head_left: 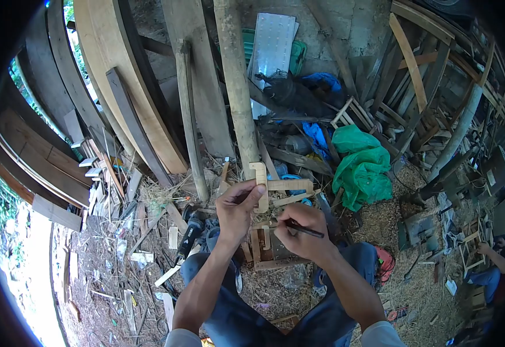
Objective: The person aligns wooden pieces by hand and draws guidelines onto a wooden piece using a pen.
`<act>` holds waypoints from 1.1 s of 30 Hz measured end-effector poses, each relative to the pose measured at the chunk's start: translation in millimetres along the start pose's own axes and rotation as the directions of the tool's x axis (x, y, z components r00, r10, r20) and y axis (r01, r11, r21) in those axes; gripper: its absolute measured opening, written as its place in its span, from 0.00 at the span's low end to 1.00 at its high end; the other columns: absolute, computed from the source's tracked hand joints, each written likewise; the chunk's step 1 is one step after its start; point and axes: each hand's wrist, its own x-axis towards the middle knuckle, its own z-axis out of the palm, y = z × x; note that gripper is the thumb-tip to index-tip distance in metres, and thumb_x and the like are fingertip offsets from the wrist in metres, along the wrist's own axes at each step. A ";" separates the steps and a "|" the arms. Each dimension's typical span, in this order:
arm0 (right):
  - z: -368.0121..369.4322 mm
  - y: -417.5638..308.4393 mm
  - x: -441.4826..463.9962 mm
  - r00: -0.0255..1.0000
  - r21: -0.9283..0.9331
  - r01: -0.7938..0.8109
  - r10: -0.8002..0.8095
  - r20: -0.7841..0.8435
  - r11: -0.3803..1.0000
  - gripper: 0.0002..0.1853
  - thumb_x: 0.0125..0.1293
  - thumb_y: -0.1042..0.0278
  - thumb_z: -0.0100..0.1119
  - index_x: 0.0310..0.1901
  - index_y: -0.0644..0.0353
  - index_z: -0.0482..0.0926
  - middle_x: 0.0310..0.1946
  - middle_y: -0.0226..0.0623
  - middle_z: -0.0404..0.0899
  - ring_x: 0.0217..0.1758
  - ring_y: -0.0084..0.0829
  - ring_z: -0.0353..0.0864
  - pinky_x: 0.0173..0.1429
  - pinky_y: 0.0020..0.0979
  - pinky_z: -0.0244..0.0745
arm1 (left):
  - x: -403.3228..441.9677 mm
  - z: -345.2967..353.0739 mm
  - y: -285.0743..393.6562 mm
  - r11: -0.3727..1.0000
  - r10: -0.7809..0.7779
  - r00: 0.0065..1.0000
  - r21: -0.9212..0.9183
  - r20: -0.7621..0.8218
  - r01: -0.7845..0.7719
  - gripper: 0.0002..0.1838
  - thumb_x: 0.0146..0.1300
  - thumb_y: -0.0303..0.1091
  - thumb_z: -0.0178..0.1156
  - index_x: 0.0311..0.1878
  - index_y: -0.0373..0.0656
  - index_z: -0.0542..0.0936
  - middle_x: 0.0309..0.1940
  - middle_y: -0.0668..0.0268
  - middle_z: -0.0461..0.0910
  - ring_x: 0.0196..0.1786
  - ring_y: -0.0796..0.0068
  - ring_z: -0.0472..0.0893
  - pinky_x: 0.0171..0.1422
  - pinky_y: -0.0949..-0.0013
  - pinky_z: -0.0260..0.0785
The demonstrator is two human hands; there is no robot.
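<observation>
We hold the light wooden piece just beyond the wooden frame that sits between our knees. Our left hand has it on the frame's left side, thumb pressed on the upright bar, fingers closed behind; how far they wrap around is hidden. Our right hand, just above the frame's right part, has its fingers curled snugly about a dark slender tool; we cannot tell whether its tip touches wood. The piece looks light, stiff and dry, so we expect little slipping, though the thin sidearm could snap along its grain. We would grip the upright bar beside the crossing, rather than the arm's end.
</observation>
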 end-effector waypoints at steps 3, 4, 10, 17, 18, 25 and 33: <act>-9.7 2.6 -0.7 0.980 0.024 -0.189 0.187 0.070 0.982 0.04 0.55 0.73 0.52 0.25 0.62 0.71 0.21 0.40 0.70 0.24 0.38 0.70 0.30 0.35 0.64 | 2.0 -3.3 0.7 1.000 -0.011 1.000 0.022 -0.006 0.011 0.10 0.61 0.27 0.64 0.44 0.34 0.81 0.35 0.62 0.83 0.38 0.78 0.82 0.46 0.76 0.73; -13.7 9.1 -1.0 0.980 0.024 -0.188 0.186 0.070 0.982 0.04 0.55 0.73 0.52 0.25 0.62 0.71 0.21 0.40 0.70 0.24 0.38 0.70 0.30 0.35 0.64 | 2.6 -3.3 -1.1 1.000 -0.010 1.000 0.021 -0.006 0.010 0.10 0.61 0.27 0.64 0.44 0.34 0.81 0.35 0.62 0.83 0.38 0.78 0.82 0.46 0.76 0.73; -43.0 28.4 4.6 0.875 0.375 -0.308 0.415 -0.249 0.875 0.07 0.63 0.70 0.48 0.29 0.63 0.72 0.25 0.32 0.70 0.31 0.23 0.68 0.36 0.28 0.63 | 5.3 -7.3 -8.9 0.998 -0.008 1.000 -0.069 -0.021 0.007 0.10 0.59 0.27 0.66 0.43 0.35 0.82 0.35 0.64 0.84 0.36 0.84 0.79 0.44 0.80 0.70; -36.7 35.1 -1.8 0.746 0.564 -0.575 0.663 0.065 0.593 0.14 0.73 0.62 0.46 0.46 0.64 0.75 0.27 0.27 0.71 0.21 0.16 0.63 0.28 0.21 0.60 | 2.4 -2.3 -7.2 0.998 -0.002 1.000 -0.069 0.010 0.003 0.10 0.59 0.27 0.66 0.43 0.35 0.82 0.35 0.64 0.83 0.37 0.84 0.79 0.45 0.79 0.70; -36.2 30.4 -0.5 0.746 0.563 -0.575 0.662 0.065 0.594 0.14 0.73 0.62 0.46 0.46 0.64 0.75 0.27 0.27 0.71 0.21 0.16 0.63 0.28 0.21 0.60 | 1.9 -1.1 -7.3 0.998 -0.003 1.000 -0.063 0.003 0.003 0.10 0.59 0.27 0.66 0.43 0.35 0.82 0.35 0.65 0.83 0.37 0.84 0.79 0.45 0.79 0.70; -31.6 24.8 2.7 0.742 0.389 -0.613 0.670 -0.016 0.688 0.13 0.67 0.61 0.57 0.42 0.64 0.76 0.25 0.26 0.74 0.17 0.10 0.56 0.21 0.18 0.50 | 0.7 -5.6 -5.3 0.995 -0.058 0.998 -0.085 -0.002 0.058 0.10 0.61 0.29 0.64 0.43 0.36 0.80 0.36 0.63 0.83 0.37 0.80 0.80 0.43 0.77 0.71; -46.8 24.3 9.2 0.692 0.523 -0.578 0.716 -0.093 0.626 0.12 0.65 0.63 0.60 0.39 0.66 0.77 0.25 0.29 0.75 0.16 0.09 0.56 0.19 0.17 0.48 | 14.1 -31.5 15.0 0.932 -0.113 0.993 -0.345 0.016 0.112 0.09 0.65 0.31 0.59 0.45 0.39 0.79 0.41 0.59 0.82 0.41 0.69 0.83 0.44 0.67 0.77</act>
